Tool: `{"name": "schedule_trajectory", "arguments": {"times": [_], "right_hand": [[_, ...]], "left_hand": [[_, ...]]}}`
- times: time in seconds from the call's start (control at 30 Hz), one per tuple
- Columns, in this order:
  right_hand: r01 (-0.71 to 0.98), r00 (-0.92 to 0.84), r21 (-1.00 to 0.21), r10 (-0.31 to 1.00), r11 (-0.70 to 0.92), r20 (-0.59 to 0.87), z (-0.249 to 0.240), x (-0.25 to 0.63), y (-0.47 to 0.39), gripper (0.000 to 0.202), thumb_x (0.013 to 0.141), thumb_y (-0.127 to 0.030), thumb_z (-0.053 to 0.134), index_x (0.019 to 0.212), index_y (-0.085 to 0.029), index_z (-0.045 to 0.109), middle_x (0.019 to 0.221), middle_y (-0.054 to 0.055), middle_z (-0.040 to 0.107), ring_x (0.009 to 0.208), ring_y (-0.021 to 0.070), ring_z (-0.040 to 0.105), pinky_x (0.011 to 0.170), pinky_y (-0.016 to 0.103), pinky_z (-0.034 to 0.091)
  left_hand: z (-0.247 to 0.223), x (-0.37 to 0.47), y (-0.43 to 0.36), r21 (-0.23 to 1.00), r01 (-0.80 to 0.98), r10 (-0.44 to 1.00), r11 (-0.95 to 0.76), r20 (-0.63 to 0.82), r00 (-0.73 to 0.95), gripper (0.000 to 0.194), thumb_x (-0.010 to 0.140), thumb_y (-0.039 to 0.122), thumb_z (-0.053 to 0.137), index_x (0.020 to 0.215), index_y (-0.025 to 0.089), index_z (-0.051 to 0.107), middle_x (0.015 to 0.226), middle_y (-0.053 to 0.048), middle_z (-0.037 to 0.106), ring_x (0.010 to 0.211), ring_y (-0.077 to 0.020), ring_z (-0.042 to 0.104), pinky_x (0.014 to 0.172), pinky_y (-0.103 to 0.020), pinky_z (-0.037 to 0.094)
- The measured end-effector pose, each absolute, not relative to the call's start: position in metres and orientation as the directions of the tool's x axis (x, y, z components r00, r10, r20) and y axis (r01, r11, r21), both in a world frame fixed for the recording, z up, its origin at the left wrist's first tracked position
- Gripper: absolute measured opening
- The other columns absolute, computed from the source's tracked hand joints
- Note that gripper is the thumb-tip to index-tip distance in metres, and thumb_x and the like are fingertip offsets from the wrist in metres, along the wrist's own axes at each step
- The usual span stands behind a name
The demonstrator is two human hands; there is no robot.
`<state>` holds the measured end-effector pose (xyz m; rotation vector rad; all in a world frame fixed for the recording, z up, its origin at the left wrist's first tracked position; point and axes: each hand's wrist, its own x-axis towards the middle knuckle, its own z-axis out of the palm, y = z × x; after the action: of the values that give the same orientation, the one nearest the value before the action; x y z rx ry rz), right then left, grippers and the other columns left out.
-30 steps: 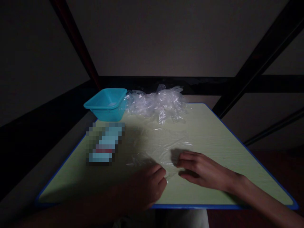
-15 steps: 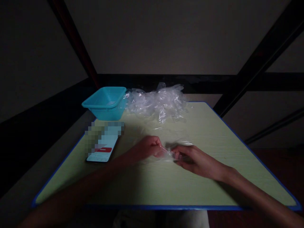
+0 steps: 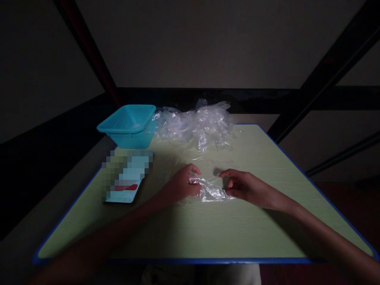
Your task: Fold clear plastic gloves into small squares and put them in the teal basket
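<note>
Pale green wood-grain tabletop (image 3: 261,237), edged in blue, before a dim wall (image 3: 202,43) with dark slanting beams (image 3: 329,65). Near its middle, crumpled clear film (image 3: 215,194) between left hand (image 3: 184,182) and right hand (image 3: 245,188), fingers half-curled, thumbs parted from forefingers; cannot tell whether pinched. Beyond, blue basin (image 3: 136,138) beside heaped clear plastic (image 3: 196,126).

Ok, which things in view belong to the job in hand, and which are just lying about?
In the job:
clear plastic piece, between left hand and right hand
clear plastic pile, probably: similar-looking material

Apparently lying about:
phone
blue basin
</note>
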<state>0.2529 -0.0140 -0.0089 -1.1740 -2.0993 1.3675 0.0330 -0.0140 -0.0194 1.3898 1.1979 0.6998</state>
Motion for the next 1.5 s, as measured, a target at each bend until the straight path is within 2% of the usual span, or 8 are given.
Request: {"name": "schedule_trajectory", "arguments": {"times": [0.6,0.8,0.9,0.97,1.07,1.17,1.27,1.5], "right_hand": [[0.722,-0.483,-0.621,0.865,0.306,-0.134,-0.008,0.283,-0.020,0.032,0.082,-0.030,0.051,0.109,-0.013,0.051,0.057,-0.005,0.047,0.051,0.0121,0.044,0.047,0.025,0.034],[0.822,-0.377,-0.426,0.922,0.377,0.089,-0.003,0.286,-0.030,0.021,0.082,-0.026,0.048,0.096,-0.014,0.059,0.067,0.004,0.059,0.054,0.0154,0.053,0.050,0.029,0.042],[0.812,-0.428,-0.338,0.879,0.476,0.209,-0.002,0.272,-0.046,0.028,0.090,-0.028,0.039,0.093,-0.013,0.062,0.083,0.012,0.063,0.070,0.0202,0.060,0.063,0.035,0.050],[0.780,-0.514,-0.286,0.831,0.557,0.215,-0.005,0.260,-0.058,0.032,0.090,-0.032,0.041,0.107,-0.012,0.061,0.100,0.015,0.064,0.088,0.0246,0.062,0.075,0.041,0.052],[0.709,-0.635,-0.195,0.734,0.678,0.240,-0.014,0.244,-0.073,0.057,0.087,-0.042,0.047,0.134,-0.010,0.041,0.133,0.018,0.048,0.122,0.0298,0.044,0.097,0.050,0.042],[0.657,-0.710,-0.149,0.672,0.739,0.209,-0.021,0.237,-0.080,0.071,0.087,-0.048,0.045,0.140,-0.006,0.027,0.143,0.019,0.033,0.132,0.0300,0.029,0.104,0.049,0.034],[0.646,-0.736,-0.123,0.657,0.753,0.163,-0.025,0.236,-0.082,0.076,0.087,-0.053,0.042,0.141,-0.004,0.022,0.145,0.019,0.026,0.134,0.0299,0.024,0.105,0.048,0.033],[0.673,-0.722,-0.064,0.673,0.737,0.162,-0.035,0.245,-0.086,0.079,0.088,-0.053,0.039,0.143,-0.004,0.011,0.145,0.020,0.023,0.134,0.0311,0.022,0.102,0.053,0.034]], "left_hand": [[-0.019,0.033,-0.022,0.915,0.402,0.956,-0.033,-0.088,0.279,0.028,0.064,0.011,0.053,0.089,0.020,0.042,0.058,0.011,0.046,0.041,-0.0085,0.053,0.042,-0.018,0.036],[-0.011,0.018,-0.021,0.583,0.760,0.958,-0.286,0.153,0.243,0.031,0.067,0.010,0.054,0.097,0.018,0.047,0.053,0.010,0.039,0.048,-0.0108,0.045,0.049,-0.022,0.034],[-0.007,0.017,-0.027,0.414,0.823,0.908,-0.389,0.323,0.267,0.026,0.072,0.015,0.050,0.098,0.017,0.050,0.070,0.001,0.052,0.063,-0.0153,0.053,0.058,-0.028,0.043],[-0.008,0.022,-0.034,0.353,0.777,0.835,-0.522,0.397,0.381,0.023,0.074,0.015,0.048,0.096,0.016,0.052,0.085,-0.005,0.057,0.078,-0.0186,0.056,0.067,-0.031,0.048],[-0.013,0.033,-0.047,0.308,0.652,0.719,-0.693,0.366,0.591,0.030,0.078,0.018,0.047,0.108,0.013,0.051,0.111,-0.014,0.057,0.104,-0.0244,0.053,0.086,-0.039,0.047],[-0.021,0.040,-0.057,0.268,0.598,0.654,-0.755,0.249,0.714,0.056,0.081,0.027,0.049,0.130,0.004,0.034,0.139,-0.023,0.036,0.131,-0.0298,0.030,0.103,-0.046,0.034],[-0.026,0.040,-0.063,0.240,0.611,0.648,-0.755,0.124,0.752,0.071,0.083,0.037,0.049,0.137,0.000,0.022,0.146,-0.024,0.021,0.137,-0.0294,0.014,0.109,-0.046,0.025],[-0.031,0.037,-0.063,0.238,0.628,0.657,-0.741,0.062,0.752,0.074,0.083,0.044,0.050,0.137,0.000,0.024,0.146,-0.024,0.019,0.137,-0.0295,0.009,0.109,-0.047,0.023]]}}
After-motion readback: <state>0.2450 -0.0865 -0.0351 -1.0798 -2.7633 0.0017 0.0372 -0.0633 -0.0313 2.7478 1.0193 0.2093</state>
